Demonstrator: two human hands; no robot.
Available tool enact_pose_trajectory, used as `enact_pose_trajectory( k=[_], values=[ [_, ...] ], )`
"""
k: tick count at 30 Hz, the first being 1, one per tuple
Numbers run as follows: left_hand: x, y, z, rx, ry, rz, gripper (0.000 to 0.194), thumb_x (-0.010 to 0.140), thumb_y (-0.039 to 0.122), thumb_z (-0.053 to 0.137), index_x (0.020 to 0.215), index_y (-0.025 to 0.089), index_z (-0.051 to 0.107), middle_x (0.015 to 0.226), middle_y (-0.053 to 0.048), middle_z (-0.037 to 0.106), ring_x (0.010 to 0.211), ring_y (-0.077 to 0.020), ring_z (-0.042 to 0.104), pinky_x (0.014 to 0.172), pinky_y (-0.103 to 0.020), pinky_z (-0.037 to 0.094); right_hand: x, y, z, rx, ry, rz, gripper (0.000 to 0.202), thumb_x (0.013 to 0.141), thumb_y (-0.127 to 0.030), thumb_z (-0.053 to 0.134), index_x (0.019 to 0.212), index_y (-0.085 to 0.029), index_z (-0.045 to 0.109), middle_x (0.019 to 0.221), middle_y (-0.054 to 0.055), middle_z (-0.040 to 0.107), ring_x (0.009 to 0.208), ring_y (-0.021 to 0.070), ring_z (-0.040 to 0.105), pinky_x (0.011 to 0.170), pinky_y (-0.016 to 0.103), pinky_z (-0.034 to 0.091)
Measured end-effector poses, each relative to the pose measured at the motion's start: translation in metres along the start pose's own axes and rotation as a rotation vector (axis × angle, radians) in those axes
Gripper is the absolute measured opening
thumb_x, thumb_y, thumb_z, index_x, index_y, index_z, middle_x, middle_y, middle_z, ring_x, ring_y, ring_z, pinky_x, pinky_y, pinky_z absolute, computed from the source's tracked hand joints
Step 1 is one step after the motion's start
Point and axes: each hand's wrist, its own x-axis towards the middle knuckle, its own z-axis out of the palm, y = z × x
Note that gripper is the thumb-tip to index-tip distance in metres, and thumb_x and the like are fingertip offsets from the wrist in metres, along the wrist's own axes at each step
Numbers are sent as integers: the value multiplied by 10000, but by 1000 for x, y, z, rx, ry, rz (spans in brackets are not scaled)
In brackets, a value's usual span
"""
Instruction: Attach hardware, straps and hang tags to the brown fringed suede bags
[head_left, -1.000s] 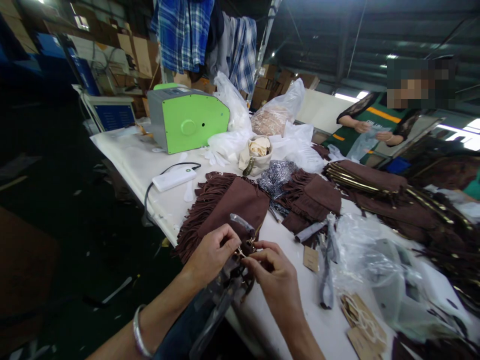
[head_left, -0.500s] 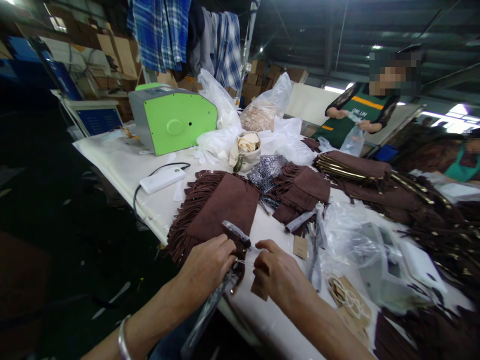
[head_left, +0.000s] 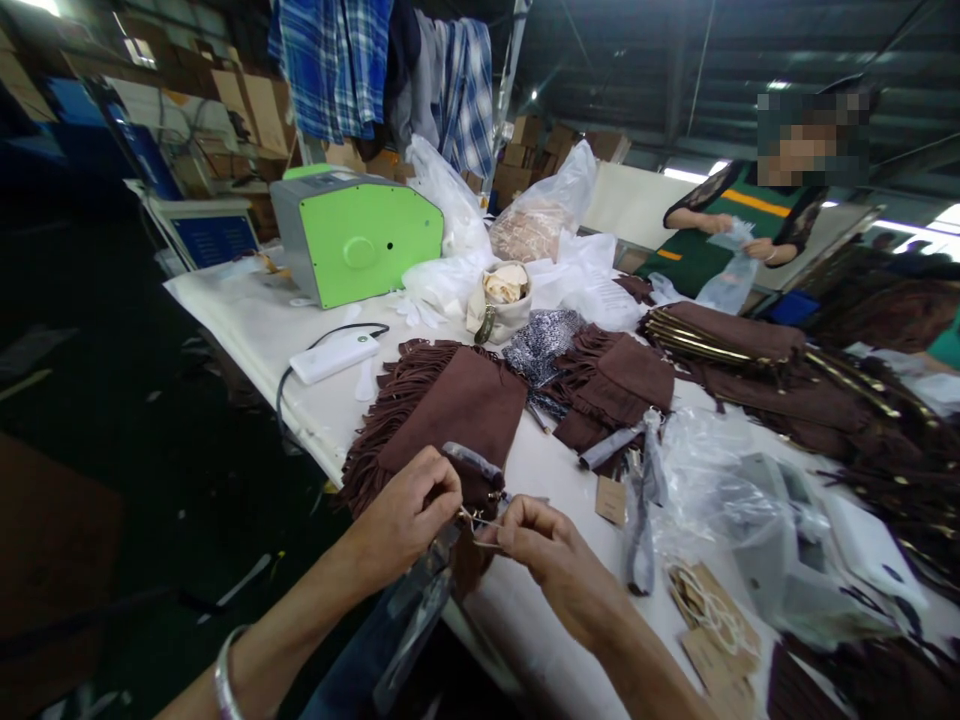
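A brown fringed suede bag [head_left: 457,410] lies at the table's near edge, with a plastic-wrapped strap piece [head_left: 472,462] and metal rings at its lower corner. Just in front of that corner, a thin light cord [head_left: 484,522] is stretched between my hands. My left hand [head_left: 409,510] pinches one end of it close to the metal fittings. My right hand [head_left: 551,545] holds the other part between thumb and index finger. Below them hangs a blurred brown piece [head_left: 471,565]. A wrapped strap [head_left: 420,625] drops past the table edge.
Behind are a second fringed bag [head_left: 619,385], a white power bank [head_left: 334,358] and a green machine [head_left: 375,245]. On the right lie a paper tag [head_left: 610,499], tags with white cords [head_left: 712,610], clear plastic [head_left: 697,470] and stacked brown bags [head_left: 750,340]. A co-worker [head_left: 742,215] handles plastic.
My left hand has lifted slightly and drawn back left into a clear pinch. My right fingers have closed on the cord, now visible between both hands. The view has shifted a little.
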Motion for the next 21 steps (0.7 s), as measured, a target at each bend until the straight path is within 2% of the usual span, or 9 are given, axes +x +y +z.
enact_pose_trajectory(
  k=[5, 9, 11, 13, 16, 19, 21],
  values=[
    [-6, -8, 2, -289, -8, -71, 209, 904, 317, 500, 754, 183, 561, 962, -30, 555, 918, -187, 518, 831, -277, 386, 2, 21, 3, 259, 139, -51, 249, 755, -361, 727, 685, -191, 559, 936, 56, 710, 890, 218, 642, 822, 335, 482],
    [-12, -8, 8, -629, -77, -267, 293, 917, 441, 506, 825, 173, 582, 773, 15, 502, 714, -140, 454, 671, -241, 364, 4, 32, 10, 375, 161, 8, 302, 815, -450, 691, 748, -193, 548, 838, 50, 703, 734, 195, 652, 692, 307, 493],
    [-14, -5, 11, -768, -94, -301, 333, 916, 476, 517, 833, 161, 587, 739, 18, 489, 679, -130, 424, 645, -235, 351, 5, 39, 17, 426, 197, 18, 326, 799, -463, 713, 771, -202, 521, 759, 18, 671, 651, 170, 627, 602, 268, 469],
    [-16, -3, 12, -888, -62, -263, 361, 914, 477, 534, 756, 154, 567, 732, 9, 492, 691, -130, 421, 667, -239, 362, 5, 45, 26, 434, 240, -3, 347, 748, -422, 778, 799, -208, 509, 709, -20, 633, 604, 140, 594, 556, 231, 439],
    [-17, -3, 13, -1035, 1, -214, 404, 907, 457, 563, 638, 166, 481, 692, 10, 477, 687, -129, 416, 684, -241, 375, 3, 54, 34, 360, 325, -75, 405, 667, -344, 851, 861, -215, 521, 751, -35, 632, 607, 116, 583, 552, 206, 435],
    [-18, -7, 15, -1078, 103, -234, 373, 876, 412, 631, 642, 169, 471, 678, 23, 460, 666, -120, 395, 663, -229, 369, -4, 57, 33, 257, 417, -132, 433, 656, -386, 849, 938, -226, 561, 776, -10, 664, 567, 119, 577, 505, 206, 437],
    [-19, -9, 16, -1097, 155, -233, 372, 860, 414, 653, 646, 170, 472, 666, 31, 442, 650, -117, 377, 640, -224, 361, -9, 54, 29, 178, 468, -190, 391, 644, -385, 854, 902, -220, 612, 890, 35, 698, 652, 146, 622, 541, 225, 480]
  ],
)
